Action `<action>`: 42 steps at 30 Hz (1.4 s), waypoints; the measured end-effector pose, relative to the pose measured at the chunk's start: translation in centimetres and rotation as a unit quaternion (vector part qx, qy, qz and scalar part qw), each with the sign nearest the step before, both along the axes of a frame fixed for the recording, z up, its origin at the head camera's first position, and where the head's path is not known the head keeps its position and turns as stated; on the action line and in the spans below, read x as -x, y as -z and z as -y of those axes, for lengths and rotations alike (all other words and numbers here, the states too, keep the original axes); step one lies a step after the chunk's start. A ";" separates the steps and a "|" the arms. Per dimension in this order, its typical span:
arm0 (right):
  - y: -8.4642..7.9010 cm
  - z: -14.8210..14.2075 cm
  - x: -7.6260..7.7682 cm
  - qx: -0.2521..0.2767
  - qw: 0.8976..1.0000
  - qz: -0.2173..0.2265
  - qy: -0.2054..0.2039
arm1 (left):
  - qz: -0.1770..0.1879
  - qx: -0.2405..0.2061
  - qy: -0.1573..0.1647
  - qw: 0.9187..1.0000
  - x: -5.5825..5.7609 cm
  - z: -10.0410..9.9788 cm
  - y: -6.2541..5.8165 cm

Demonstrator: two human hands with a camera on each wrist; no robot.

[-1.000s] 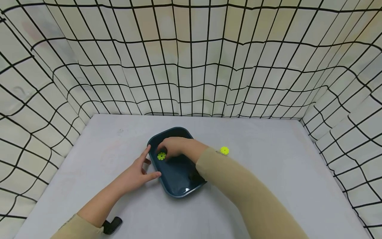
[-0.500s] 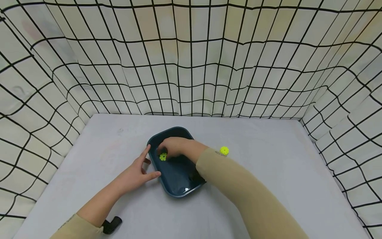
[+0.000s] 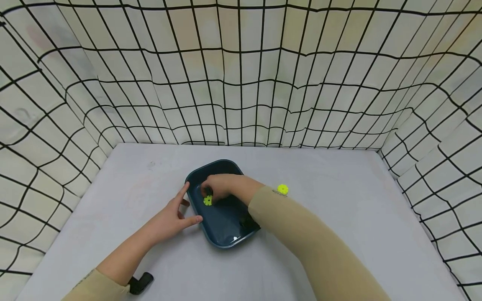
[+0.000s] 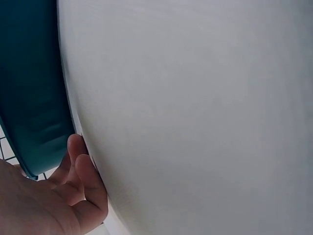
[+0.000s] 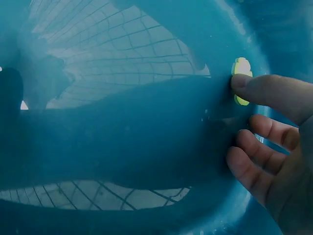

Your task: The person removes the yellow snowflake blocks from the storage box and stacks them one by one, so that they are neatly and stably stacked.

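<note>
A dark blue-green tray [image 3: 224,234] with rounded corners and a glossy bottom stands mid-table. My left hand [image 3: 171,219] steadies its left side, thumb and forefinger spread along the rim. In the left wrist view the other fingers of this left hand [image 4: 68,191] bend loosely beside the tray wall [image 4: 36,98]. My right hand [image 3: 222,186] reaches down inside the tray and pinches a small yellow-green notched plastic disc [image 3: 207,200]. The right wrist view shows the thumb lying across that disc [image 5: 241,66], close to the tray wall. The forefinger's grip is hidden behind the thumb.
A second yellow notched disc [image 3: 283,189] lies on the white table [image 3: 339,200], right of the tray, beside my right sleeve [image 3: 293,225]. Black netting [image 3: 241,83] rises along the table's back and sides. A black piece [image 3: 141,283] sits at my left wrist.
In the tray, the disc has shifted slightly to the right and toward me, together with the fingers of my right hand. The left hand and the tray have stayed almost still.
</note>
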State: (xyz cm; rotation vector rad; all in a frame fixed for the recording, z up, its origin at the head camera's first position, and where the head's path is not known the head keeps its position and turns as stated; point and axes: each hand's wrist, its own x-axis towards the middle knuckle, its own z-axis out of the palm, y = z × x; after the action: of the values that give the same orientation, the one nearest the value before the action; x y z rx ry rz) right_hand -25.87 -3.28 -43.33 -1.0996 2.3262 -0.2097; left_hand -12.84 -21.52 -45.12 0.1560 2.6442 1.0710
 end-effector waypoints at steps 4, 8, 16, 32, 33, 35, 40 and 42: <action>-0.3 -0.1 -0.3 -0.029 1.000 -0.003 -0.006 | 0.002 0.000 -0.003 1.000 0.0 -0.1 -0.1; -0.6 -0.3 -0.5 -0.041 0.999 0.004 -0.014 | 0.002 -0.001 -0.003 1.000 0.0 -0.2 -0.1; -0.6 -0.7 -0.5 -0.016 0.999 0.029 -0.021 | -0.001 -0.005 0.001 1.000 0.0 -0.2 0.0; -0.6 -2.0 0.4 0.048 0.994 0.099 -0.014 | -0.001 -0.004 0.003 1.000 0.1 -0.1 0.0; -0.7 -2.1 0.5 0.048 0.993 0.103 -0.012 | -0.001 -0.003 0.003 1.000 0.1 0.0 0.1; -0.9 -2.2 0.6 0.047 0.993 0.109 -0.008 | 0.000 -0.004 0.002 1.000 0.1 0.0 0.1; -1.5 -2.6 1.0 0.046 0.991 0.123 -0.001 | 0.003 -0.002 0.001 1.000 0.1 0.0 0.0; -1.7 -2.8 1.2 0.047 0.991 0.126 -0.002 | 0.005 -0.002 0.001 1.000 0.2 0.0 0.0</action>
State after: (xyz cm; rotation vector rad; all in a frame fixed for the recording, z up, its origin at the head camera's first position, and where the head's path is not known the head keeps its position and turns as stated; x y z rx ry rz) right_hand -27.02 -0.48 -41.60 -1.0568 2.1072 -0.4349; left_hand -12.99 -21.54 -45.07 0.1538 2.6317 1.0731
